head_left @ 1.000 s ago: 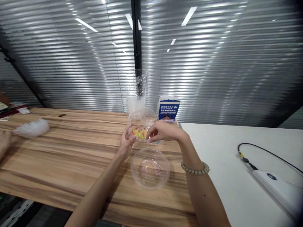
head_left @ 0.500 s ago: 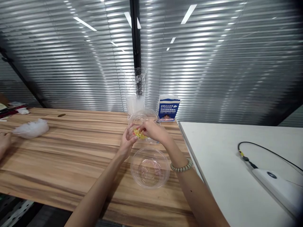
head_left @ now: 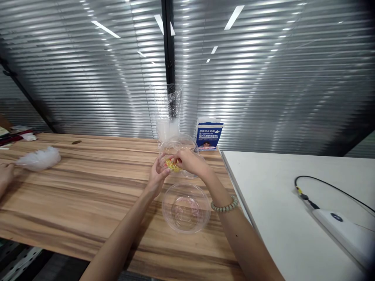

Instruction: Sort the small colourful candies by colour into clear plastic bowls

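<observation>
My left hand (head_left: 157, 176) is curled around the near left side of a clear plastic container holding small bright yellow pieces (head_left: 172, 164) with a bit of red among them. My right hand (head_left: 190, 160), a beaded bracelet on its wrist, reaches in from the right. Its fingertips are pinched together among the yellow pieces; what they grip is too small to make out. Directly in front of both hands, between my forearms, a clear round plastic bowl (head_left: 168, 222) lies on the table with a few pink pieces in its bottom.
Behind my hands are more clear round plastic containers (head_left: 191, 139) and a tall clear plastic bag (head_left: 167, 130). A blue printed box (head_left: 208, 134) stands beside them. At left, another person's hand (head_left: 6, 175) is near a translucent white bundle (head_left: 39, 159). A white device (head_left: 342, 226) with a cable lies right.
Both hands stay almost in the same place, with the right fingertips still among the yellow pieces. The view has shifted very slightly.
</observation>
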A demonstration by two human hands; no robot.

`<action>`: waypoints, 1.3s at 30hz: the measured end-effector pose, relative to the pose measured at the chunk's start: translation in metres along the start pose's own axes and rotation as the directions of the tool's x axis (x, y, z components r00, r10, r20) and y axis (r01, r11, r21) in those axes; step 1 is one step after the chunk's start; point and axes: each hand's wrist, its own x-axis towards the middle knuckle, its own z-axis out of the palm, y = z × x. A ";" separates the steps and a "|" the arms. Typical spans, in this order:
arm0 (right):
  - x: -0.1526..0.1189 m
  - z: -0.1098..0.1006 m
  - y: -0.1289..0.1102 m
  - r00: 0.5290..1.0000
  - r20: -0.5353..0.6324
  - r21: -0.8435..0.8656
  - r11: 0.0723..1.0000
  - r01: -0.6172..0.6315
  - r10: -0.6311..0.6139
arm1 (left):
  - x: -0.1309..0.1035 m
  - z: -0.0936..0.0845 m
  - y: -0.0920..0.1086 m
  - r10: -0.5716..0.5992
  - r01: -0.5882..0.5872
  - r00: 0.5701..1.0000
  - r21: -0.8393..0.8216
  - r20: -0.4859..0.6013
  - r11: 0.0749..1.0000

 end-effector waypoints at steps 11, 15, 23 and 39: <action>-0.022 -0.031 0.022 0.984 -0.013 0.343 0.924 0.171 -0.177 | -0.001 0.003 0.005 -0.010 0.010 1.000 -0.013 0.000 1.000; -0.030 -0.040 0.029 0.951 0.157 0.415 0.891 0.182 -0.267 | -0.002 0.003 0.005 -0.017 0.017 1.000 -0.016 -0.002 1.000; -0.010 -0.018 0.020 0.986 0.036 0.133 0.978 0.158 -0.164 | -0.001 0.002 0.004 -0.005 0.005 1.000 0.002 0.002 1.000; -0.001 0.000 0.017 0.993 0.115 0.007 1.000 -0.006 0.005 | -0.002 0.003 0.003 -0.001 0.001 1.000 0.019 0.019 1.000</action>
